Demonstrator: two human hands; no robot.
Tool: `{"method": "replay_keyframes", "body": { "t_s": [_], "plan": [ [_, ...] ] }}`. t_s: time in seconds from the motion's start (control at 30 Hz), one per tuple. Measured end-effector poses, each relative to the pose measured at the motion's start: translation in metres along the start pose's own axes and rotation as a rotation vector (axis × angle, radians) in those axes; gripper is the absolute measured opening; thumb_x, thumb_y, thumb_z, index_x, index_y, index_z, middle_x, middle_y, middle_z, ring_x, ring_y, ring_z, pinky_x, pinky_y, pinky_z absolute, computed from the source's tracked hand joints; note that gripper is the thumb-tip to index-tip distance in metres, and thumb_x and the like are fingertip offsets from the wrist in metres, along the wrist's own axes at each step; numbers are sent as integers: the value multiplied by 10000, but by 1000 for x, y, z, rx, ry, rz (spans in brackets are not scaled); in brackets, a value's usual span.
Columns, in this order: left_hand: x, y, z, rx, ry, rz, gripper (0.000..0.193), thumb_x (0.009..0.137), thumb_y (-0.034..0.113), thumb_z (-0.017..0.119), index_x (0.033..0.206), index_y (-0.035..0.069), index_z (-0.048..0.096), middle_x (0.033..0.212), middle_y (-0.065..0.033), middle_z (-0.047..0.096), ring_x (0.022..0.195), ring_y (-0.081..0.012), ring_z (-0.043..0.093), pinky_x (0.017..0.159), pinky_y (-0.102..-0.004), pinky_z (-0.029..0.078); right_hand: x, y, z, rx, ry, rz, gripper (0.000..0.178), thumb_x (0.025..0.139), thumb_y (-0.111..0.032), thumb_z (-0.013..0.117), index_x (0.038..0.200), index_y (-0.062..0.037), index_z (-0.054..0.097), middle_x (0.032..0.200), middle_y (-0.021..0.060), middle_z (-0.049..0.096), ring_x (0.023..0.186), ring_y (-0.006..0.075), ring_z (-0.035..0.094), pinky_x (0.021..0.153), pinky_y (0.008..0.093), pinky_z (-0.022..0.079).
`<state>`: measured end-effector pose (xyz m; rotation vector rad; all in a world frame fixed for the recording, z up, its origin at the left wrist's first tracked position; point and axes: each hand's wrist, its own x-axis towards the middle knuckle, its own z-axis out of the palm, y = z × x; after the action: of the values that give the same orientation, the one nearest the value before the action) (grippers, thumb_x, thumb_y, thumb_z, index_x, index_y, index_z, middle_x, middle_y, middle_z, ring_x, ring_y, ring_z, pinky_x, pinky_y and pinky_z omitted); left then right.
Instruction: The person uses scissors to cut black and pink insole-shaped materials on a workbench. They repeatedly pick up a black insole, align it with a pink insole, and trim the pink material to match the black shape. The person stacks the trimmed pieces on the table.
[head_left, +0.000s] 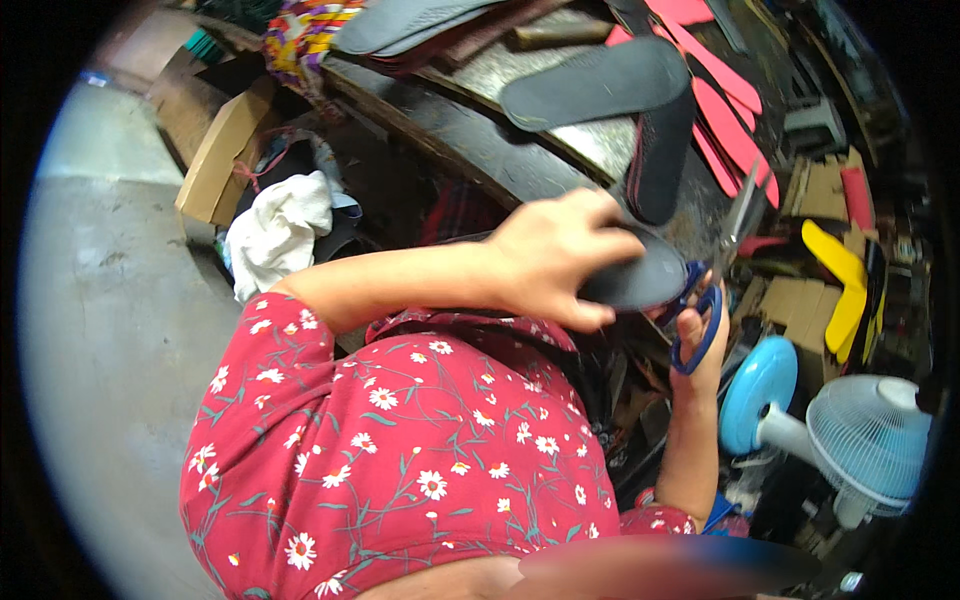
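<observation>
My left hand (560,255) reaches across in front of me, fingers bent and somewhat spread over a dark grey shoe insole (640,278). Its thumb lies by the insole's near edge, and the hand hides the insole's left end. Scissors (738,228) with blue handles are in my right hand (708,325), their metal blades pointing up and away, slightly apart. The insole's right end lies close to the blue handles. Just beyond, another dark insole (660,165) with a reddish edge lies on the workbench (470,150), partly under a larger grey insole (600,84).
Stacked dark insoles (420,28) and pink sole-shaped pieces (715,120) cover the bench's far side. At right are yellow cut pieces (838,280), cardboard (795,310) and a blue-white fan (868,440). A carton (222,150) and white cloth (280,230) stand at left.
</observation>
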<state>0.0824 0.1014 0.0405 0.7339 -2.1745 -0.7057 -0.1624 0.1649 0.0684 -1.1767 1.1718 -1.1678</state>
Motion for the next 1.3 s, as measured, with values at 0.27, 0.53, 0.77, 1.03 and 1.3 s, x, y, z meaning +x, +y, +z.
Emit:
{"method": "replay_keyframes", "body": {
  "t_s": [0.27,0.53,0.77,1.03,1.3],
  "plan": [
    [-4,1,-7,186,3,84,1031,520,299,885,1459,195,471,1205,-194,535,996,-358,574,849,-437,512,19,-28,-24,124,409,-124,399,785,-30,643,1171,3,546,1124,103,641,1003,250,655,895,423,561],
    [31,-54,-128,954,577,-117,772,592,426,882,1276,164,636,1199,-141,605,1097,-330,590,932,-420,509,12,17,-49,-213,354,-119,258,910,-117,655,1105,-6,529,852,92,659,739,133,599,694,240,462],
    [29,-117,-182,780,192,-588,842,664,488,796,1383,129,548,1404,-246,501,1271,-421,511,1055,-485,444,2,79,-68,-317,287,-164,292,918,-7,674,1098,-61,450,901,99,641,873,198,666,884,343,517],
    [72,-102,-109,970,416,-167,801,679,516,829,1350,169,562,1412,-187,469,1314,-375,438,1025,-519,407,3,86,-61,-164,353,-235,244,926,-28,661,1077,-60,472,877,95,651,801,190,666,761,302,510],
    [108,-106,-6,774,156,-258,752,683,499,822,1301,148,578,1210,-246,565,1113,-381,552,926,-502,476,2,90,-62,-180,406,-210,311,901,-32,698,1079,-67,445,865,92,652,800,199,678,774,312,534]
  ]
}}
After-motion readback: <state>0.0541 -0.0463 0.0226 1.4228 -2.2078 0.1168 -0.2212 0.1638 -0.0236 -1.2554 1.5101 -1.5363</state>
